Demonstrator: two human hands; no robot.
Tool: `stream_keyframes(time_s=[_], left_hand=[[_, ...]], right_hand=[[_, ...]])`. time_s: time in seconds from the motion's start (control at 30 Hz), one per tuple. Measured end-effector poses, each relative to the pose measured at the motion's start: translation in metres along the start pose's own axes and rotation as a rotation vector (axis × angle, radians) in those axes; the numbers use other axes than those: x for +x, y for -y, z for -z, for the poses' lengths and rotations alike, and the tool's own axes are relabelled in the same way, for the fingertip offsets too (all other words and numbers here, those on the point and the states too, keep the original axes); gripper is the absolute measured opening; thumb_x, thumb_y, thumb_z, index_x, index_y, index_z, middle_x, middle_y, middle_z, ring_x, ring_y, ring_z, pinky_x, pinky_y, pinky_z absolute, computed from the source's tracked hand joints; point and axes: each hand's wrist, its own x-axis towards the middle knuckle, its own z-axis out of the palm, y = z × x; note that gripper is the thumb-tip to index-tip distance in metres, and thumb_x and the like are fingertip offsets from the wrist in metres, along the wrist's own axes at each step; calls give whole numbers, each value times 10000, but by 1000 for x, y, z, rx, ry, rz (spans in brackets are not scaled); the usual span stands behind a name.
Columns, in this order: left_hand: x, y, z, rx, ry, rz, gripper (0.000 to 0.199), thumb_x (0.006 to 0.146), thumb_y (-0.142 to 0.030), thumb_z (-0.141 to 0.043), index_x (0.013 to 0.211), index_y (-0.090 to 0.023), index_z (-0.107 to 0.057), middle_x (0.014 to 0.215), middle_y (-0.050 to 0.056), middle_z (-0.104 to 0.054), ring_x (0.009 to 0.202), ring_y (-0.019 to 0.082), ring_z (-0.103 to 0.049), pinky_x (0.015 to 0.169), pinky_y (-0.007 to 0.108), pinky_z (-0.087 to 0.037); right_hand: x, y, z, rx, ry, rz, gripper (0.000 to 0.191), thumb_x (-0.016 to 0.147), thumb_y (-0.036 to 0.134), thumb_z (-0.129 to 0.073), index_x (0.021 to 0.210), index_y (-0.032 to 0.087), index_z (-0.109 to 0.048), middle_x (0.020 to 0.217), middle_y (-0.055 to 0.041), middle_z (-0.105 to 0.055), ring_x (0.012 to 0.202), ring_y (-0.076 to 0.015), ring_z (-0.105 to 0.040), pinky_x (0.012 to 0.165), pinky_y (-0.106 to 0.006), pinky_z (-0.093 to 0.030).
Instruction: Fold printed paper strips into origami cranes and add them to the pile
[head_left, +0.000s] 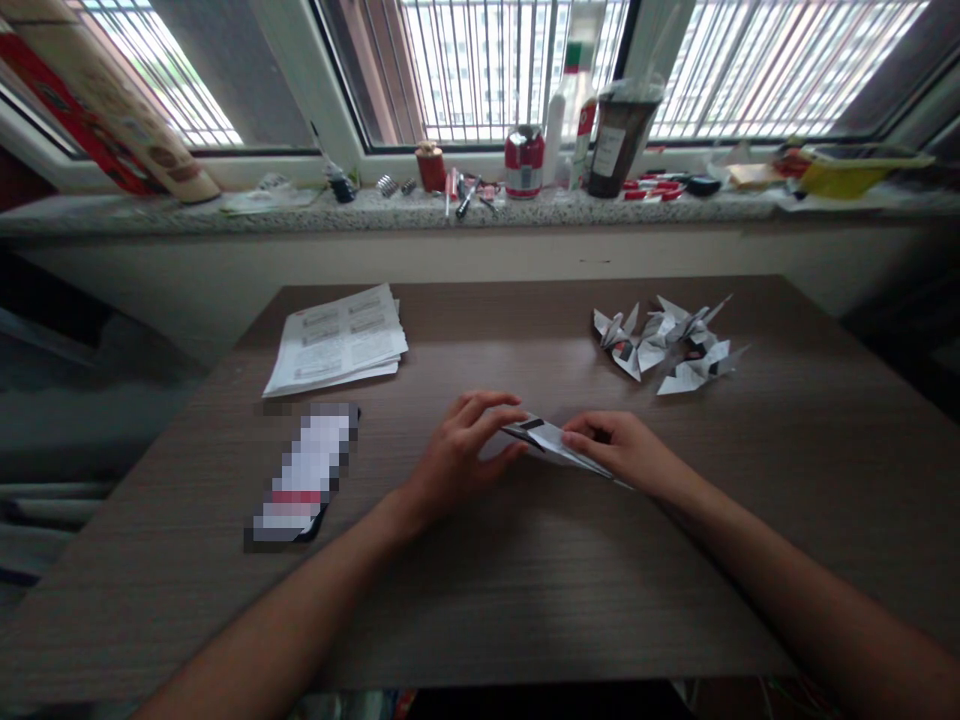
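A folded piece of printed paper (555, 440) is between my two hands, just above the middle of the brown table (480, 590). My left hand (469, 445) is curved around the paper's left end, fingertips on its upper edge and the thumb just below. My right hand (619, 447) pinches the paper's right part between thumb and fingers. Several folded paper figures (667, 345) lie together beyond my right hand. A stack of printed sheets (337, 340) rests at the back left of the table.
A phone (307, 475) with a blurred screen lies left of my left hand. Behind the table, the stone windowsill (405, 212) holds a red can (524, 162), a dark cup (619, 140), a red spool (430, 167) and a yellow container (844, 175).
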Motion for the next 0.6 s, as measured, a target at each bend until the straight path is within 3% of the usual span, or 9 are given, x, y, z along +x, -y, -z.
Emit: stream_keyframes(time_s=[0.07,0.17,0.27,0.37,0.6], left_hand=[[0,0,-3,51,79,-103,257,975,-288,-717,1225,-255,-666,1341,67,-656,1250,257,-577,1063,448,-486],[0,2,-8,70,158,-142,164,986,-263,-700,1148,-243,-681,1301,56,-688,1187,251,-617,1029,438,-496],[0,4,-12,40,205,-116,127,1007,-212,-655,1130,-227,-682,1203,56,-713,1069,220,-660,946,387,-520],[0,6,-14,-1,213,-74,114,992,-187,-663,1098,-218,-692,1156,58,-712,1035,215,-668,910,364,-524],[1,9,-11,-111,217,87,69,981,-201,-657,1031,-196,-703,1060,70,-692,972,202,-664,858,327,-530]], right_hand=[[1,-1,0,-8,29,18,319,965,463,-619,975,192,-786,847,-46,-748,753,-192,-617,673,-311,-434],[2,-1,-2,11,78,24,345,965,484,-618,963,185,-791,871,-48,-760,788,-205,-644,700,-315,-456],[3,-2,-4,30,123,8,355,970,485,-616,992,178,-794,901,-56,-777,816,-218,-672,717,-322,-483],[4,-1,-3,27,82,45,332,989,447,-604,1099,185,-777,1010,-71,-790,898,-235,-697,794,-355,-520],[1,6,7,-160,-19,327,251,1027,390,-593,1138,227,-748,1148,-100,-736,1082,-250,-674,967,-428,-528]])
